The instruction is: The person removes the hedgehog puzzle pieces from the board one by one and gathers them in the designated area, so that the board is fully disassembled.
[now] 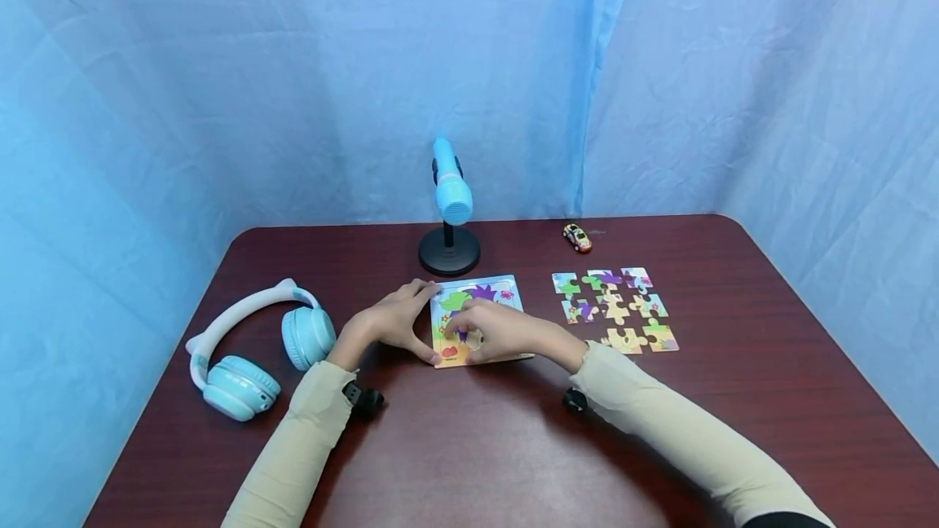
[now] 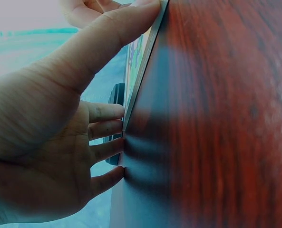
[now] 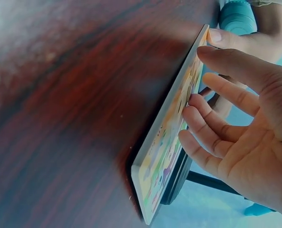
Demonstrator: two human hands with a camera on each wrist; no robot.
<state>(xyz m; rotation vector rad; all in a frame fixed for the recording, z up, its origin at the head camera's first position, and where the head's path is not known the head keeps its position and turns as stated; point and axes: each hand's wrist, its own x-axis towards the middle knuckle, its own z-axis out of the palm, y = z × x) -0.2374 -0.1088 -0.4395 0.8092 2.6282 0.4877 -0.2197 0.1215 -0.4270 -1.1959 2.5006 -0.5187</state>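
A square jigsaw puzzle board [image 1: 513, 293] with a bright cartoon picture lies flat on the table. My left hand [image 1: 399, 318] spans its left side, thumb at the near corner and fingers at the far one. In the left wrist view those fingers [image 2: 105, 127] are nearly straight, their tips against the edge and tabletop. Over the board's middle is my right hand [image 1: 502, 328], its fingertips down at the picture. The right wrist view shows its fingers [image 3: 207, 126] spread and slightly bent, with no loose piece visible between them. Part of the picture is hidden under this hand.
Several loose puzzle pieces [image 1: 616, 308] are laid out right of the board. A toy car [image 1: 577, 238] sits behind them. Behind the board stands a blue microphone [image 1: 453, 198] on a black round base [image 1: 450, 251]. Cat-ear headphones [image 1: 242, 385] lie at the left.
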